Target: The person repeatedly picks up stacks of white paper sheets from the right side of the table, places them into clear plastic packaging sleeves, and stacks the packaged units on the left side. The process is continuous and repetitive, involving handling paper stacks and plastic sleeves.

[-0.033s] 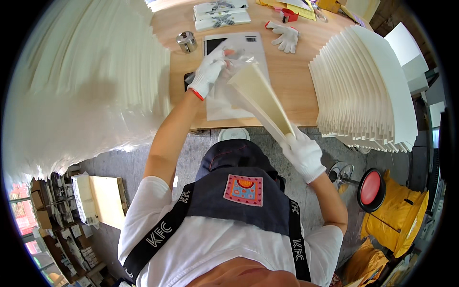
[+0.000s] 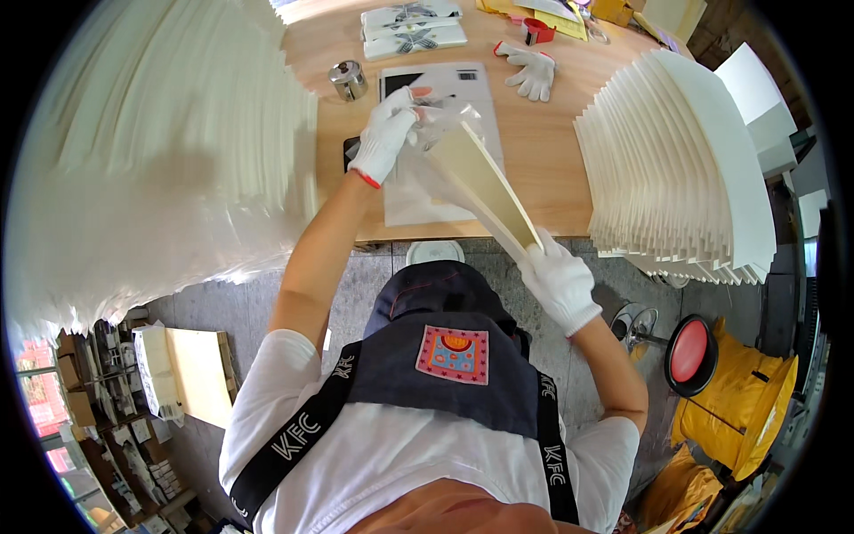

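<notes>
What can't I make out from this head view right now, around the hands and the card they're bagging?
- Left hand: fingertips lost in the crinkled clear bag.
- Card: lower end covered by the right hand; the faces show nearly edge-on.
- White sheet on the table: partly under bag and hand.
- Stack of white sheets, left: blurred.

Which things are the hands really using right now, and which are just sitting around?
In use:
- left hand, gloved, gripping the clear plastic bag
- right hand, gloved, holding the flat cream board, whose far end meets the bag

Lying about:
- spare white glove
- small metal tin
- red tape dispenser
- fanned stack of white boards
- red stool
</notes>
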`<control>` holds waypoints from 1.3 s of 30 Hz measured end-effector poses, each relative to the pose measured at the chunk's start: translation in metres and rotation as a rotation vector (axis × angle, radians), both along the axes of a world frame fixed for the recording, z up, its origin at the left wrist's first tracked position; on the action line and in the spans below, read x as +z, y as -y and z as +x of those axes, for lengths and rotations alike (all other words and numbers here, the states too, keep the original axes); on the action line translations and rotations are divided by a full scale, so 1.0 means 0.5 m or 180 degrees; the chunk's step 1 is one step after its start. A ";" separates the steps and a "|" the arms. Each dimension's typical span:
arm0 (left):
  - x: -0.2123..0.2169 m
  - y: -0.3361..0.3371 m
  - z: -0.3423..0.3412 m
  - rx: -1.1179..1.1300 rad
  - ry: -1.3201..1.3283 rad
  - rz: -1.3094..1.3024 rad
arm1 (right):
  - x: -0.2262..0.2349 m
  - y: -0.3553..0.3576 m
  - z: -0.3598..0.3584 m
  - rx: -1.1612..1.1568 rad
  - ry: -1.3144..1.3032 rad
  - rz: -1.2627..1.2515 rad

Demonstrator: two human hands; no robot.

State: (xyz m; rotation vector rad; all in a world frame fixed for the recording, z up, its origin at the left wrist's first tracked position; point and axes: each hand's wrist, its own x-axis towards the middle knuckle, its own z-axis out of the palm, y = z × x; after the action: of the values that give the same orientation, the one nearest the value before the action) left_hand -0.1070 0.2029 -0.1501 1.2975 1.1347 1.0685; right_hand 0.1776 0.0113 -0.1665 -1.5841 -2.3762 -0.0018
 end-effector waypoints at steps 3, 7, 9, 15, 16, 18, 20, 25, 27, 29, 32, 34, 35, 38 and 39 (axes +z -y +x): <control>0.068 0.089 0.046 -0.0005 -0.0062 0.0513 | -0.051 -0.048 -0.032 -0.0396 0.0955 -0.0453; 0.019 0.244 0.108 -0.0888 -0.1385 0.1238 | -0.018 -0.111 -0.040 -0.0155 -0.0094 -0.1238; -0.037 0.306 0.085 -0.0695 -0.2013 0.0986 | 0.063 -0.117 -0.039 -0.0041 -0.1548 -0.2514; -0.157 0.304 0.018 -0.1307 -0.1187 0.3239 | -0.116 -0.165 0.000 0.0249 -0.4696 -0.3872; -0.153 0.288 0.018 -0.1172 -0.1191 0.3150 | -0.126 -0.171 -0.012 0.0096 -0.4790 -0.3683; -0.141 0.238 0.017 -0.0869 -0.1197 0.2972 | -0.134 -0.190 -0.027 -0.0187 -0.4937 -0.3310; -0.121 0.213 0.008 -0.0609 -0.0905 0.2723 | -0.092 -0.177 -0.024 -0.0322 -0.5775 -0.3552; -0.119 0.203 0.048 -0.0786 -0.0869 0.2581 | -0.131 -0.195 -0.014 -0.0205 -0.4013 -0.2625; -0.044 0.184 0.106 -0.0614 -0.1165 0.1649 | -0.120 -0.200 -0.049 -0.0183 -0.1576 -0.1750; -0.043 0.198 0.173 -0.0699 -0.1373 0.2252 | -0.150 -0.182 -0.104 -0.0270 -0.0344 -0.1012; -0.106 0.233 0.226 -0.1245 -0.1982 0.2159 | -0.239 -0.145 -0.157 -0.0518 0.0117 -0.0397; -0.123 0.240 0.221 -0.1461 -0.1928 0.1622 | -0.262 -0.137 -0.162 -0.0580 0.0312 -0.0081; -0.130 0.230 0.215 -0.1362 -0.1979 0.1511 | -0.272 -0.143 -0.160 -0.0599 0.0440 0.0096; -0.161 0.175 0.150 -0.1091 -0.1692 0.0771 | -0.247 -0.147 -0.142 -0.0429 0.0008 -0.0203; -0.173 0.159 0.125 -0.0985 -0.1521 0.0489 | -0.224 -0.141 -0.138 -0.0392 -0.0466 -0.0576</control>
State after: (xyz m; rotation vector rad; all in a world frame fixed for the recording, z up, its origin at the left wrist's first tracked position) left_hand -0.0443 0.1235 -0.2365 1.8477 1.1581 0.6400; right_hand 0.1084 0.0821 -0.2786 -1.7442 -2.2171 0.3013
